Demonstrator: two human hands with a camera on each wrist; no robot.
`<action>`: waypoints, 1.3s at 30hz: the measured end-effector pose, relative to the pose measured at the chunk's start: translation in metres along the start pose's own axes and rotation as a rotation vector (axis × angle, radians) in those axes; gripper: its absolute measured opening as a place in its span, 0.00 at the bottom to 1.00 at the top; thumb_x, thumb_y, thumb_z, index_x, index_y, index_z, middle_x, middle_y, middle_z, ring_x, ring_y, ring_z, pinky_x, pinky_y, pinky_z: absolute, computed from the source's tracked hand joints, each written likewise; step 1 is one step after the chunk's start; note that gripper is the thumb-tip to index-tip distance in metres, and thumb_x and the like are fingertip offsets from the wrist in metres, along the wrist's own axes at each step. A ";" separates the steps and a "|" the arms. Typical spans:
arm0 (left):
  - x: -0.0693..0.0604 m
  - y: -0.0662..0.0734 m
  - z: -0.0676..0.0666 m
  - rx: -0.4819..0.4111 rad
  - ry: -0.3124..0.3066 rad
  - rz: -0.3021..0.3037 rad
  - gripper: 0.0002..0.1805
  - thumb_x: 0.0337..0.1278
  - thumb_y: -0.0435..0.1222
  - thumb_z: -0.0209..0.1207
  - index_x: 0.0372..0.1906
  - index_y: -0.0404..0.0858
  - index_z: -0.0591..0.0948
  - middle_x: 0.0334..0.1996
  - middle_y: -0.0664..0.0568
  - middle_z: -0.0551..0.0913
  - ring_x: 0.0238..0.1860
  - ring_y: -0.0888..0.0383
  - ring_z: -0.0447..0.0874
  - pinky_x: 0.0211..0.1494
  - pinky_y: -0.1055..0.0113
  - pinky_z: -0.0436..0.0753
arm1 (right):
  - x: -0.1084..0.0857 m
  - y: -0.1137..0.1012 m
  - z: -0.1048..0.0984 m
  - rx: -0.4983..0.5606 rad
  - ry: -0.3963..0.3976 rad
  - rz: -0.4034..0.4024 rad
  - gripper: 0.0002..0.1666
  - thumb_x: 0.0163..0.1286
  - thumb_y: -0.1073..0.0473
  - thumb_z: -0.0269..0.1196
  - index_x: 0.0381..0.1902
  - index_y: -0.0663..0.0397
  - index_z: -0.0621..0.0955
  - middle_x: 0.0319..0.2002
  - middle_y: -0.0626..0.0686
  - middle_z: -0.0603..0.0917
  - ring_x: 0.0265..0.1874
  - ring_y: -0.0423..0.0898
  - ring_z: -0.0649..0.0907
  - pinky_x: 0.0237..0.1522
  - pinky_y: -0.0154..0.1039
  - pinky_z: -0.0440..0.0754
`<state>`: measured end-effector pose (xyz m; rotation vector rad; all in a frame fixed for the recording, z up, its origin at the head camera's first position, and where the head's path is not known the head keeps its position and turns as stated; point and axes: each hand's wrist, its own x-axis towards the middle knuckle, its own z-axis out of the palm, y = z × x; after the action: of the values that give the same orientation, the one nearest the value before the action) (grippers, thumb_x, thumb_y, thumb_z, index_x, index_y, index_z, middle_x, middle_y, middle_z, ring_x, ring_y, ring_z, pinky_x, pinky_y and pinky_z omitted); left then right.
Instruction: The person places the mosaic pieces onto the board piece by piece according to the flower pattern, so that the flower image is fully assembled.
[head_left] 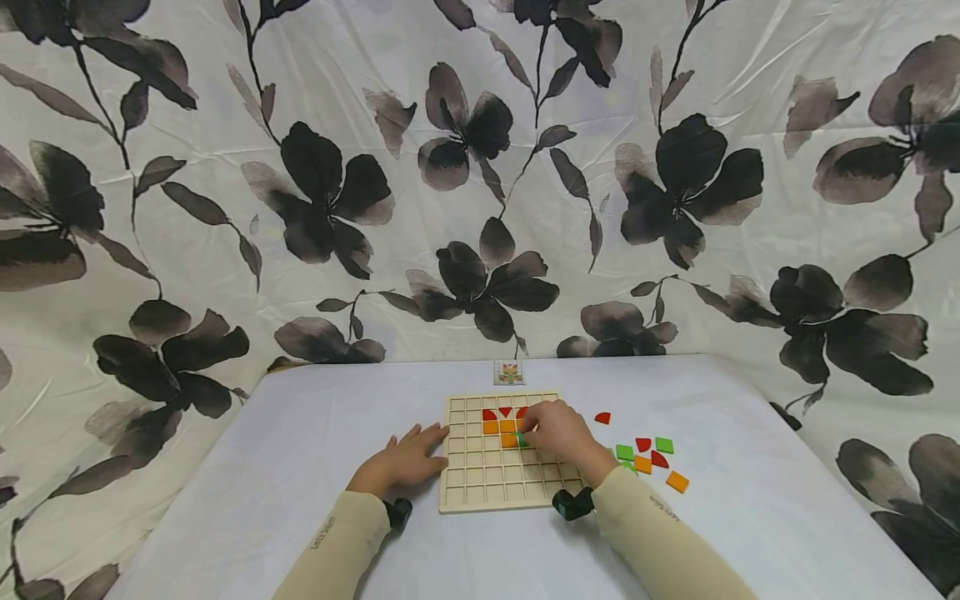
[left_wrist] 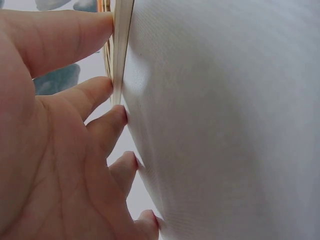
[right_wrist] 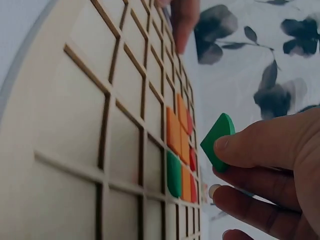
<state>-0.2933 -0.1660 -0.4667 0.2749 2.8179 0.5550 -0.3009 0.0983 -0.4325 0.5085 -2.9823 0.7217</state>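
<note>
A wooden grid board (head_left: 480, 492) lies on the white table. My left hand (head_left: 402, 461) is at its left side; in the left wrist view the thumb and nearest fingertips touch the board's edge (left_wrist: 121, 45), fingers spread. Over the board's upper right part, my right hand (head_left: 561, 429) pinches a green piece (right_wrist: 223, 127) with a pointed corner and a curved side, held off the grid. Set in the grid are a green piece (right_wrist: 174, 175) with rounded corners, several orange squares (head_left: 491, 427) and red pieces (head_left: 489, 414). The right hand hides part of these in the head view.
Loose green, red and orange pieces (head_left: 677, 481) lie on the table right of the board, with one red piece (head_left: 602, 418) farther back. A small patterned card (head_left: 509, 372) lies behind the board. Floral cloth (head_left: 585, 292) hangs beyond the table.
</note>
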 end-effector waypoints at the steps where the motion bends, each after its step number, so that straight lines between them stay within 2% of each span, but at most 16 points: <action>1: 0.000 0.000 0.000 0.000 0.001 0.001 0.33 0.63 0.47 0.54 0.73 0.45 0.65 0.75 0.48 0.61 0.77 0.41 0.49 0.74 0.33 0.44 | 0.000 -0.003 0.002 -0.005 -0.001 -0.008 0.02 0.59 0.58 0.69 0.28 0.47 0.86 0.30 0.43 0.85 0.29 0.41 0.77 0.33 0.39 0.78; 6: 0.000 -0.001 0.001 -0.002 0.000 0.000 0.33 0.63 0.47 0.54 0.72 0.45 0.65 0.75 0.49 0.61 0.77 0.41 0.49 0.74 0.32 0.44 | 0.002 -0.017 0.014 -0.043 0.001 -0.042 0.04 0.59 0.57 0.69 0.26 0.43 0.84 0.27 0.41 0.83 0.28 0.40 0.76 0.30 0.37 0.75; 10: 0.000 -0.001 0.001 -0.007 -0.002 -0.006 0.33 0.63 0.47 0.54 0.72 0.45 0.65 0.75 0.49 0.61 0.77 0.41 0.49 0.74 0.32 0.44 | 0.005 -0.025 0.022 -0.094 0.005 -0.072 0.03 0.60 0.57 0.69 0.27 0.43 0.85 0.27 0.41 0.84 0.29 0.41 0.78 0.31 0.39 0.77; 16: -0.001 0.001 0.000 -0.002 -0.005 -0.002 0.33 0.63 0.48 0.54 0.72 0.45 0.65 0.75 0.49 0.61 0.77 0.41 0.49 0.74 0.33 0.44 | 0.007 -0.032 0.032 -0.240 0.021 -0.128 0.05 0.63 0.61 0.65 0.30 0.44 0.87 0.29 0.41 0.86 0.29 0.39 0.81 0.31 0.38 0.79; 27: -0.004 0.004 -0.002 -0.005 0.000 0.016 0.32 0.65 0.47 0.53 0.72 0.44 0.65 0.75 0.48 0.61 0.77 0.41 0.49 0.74 0.33 0.44 | 0.017 -0.039 0.043 -0.428 0.048 -0.191 0.10 0.64 0.60 0.64 0.24 0.41 0.87 0.21 0.41 0.84 0.21 0.39 0.78 0.19 0.36 0.73; 33: -0.003 0.002 -0.002 -0.009 0.001 0.025 0.32 0.65 0.47 0.53 0.72 0.44 0.65 0.75 0.48 0.61 0.77 0.40 0.49 0.74 0.33 0.44 | 0.021 -0.039 0.047 -0.406 0.042 -0.195 0.12 0.64 0.61 0.64 0.22 0.42 0.86 0.21 0.42 0.84 0.19 0.38 0.77 0.17 0.35 0.73; 39: -0.003 0.002 -0.002 -0.010 -0.001 0.012 0.32 0.65 0.47 0.53 0.72 0.44 0.65 0.75 0.49 0.61 0.77 0.41 0.49 0.74 0.33 0.44 | 0.023 -0.036 0.044 -0.240 0.012 -0.140 0.11 0.62 0.62 0.64 0.26 0.40 0.88 0.30 0.40 0.87 0.30 0.39 0.83 0.27 0.39 0.81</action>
<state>-0.2909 -0.1657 -0.4636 0.2909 2.8135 0.5716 -0.3089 0.0419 -0.4534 0.6839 -2.9287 0.3489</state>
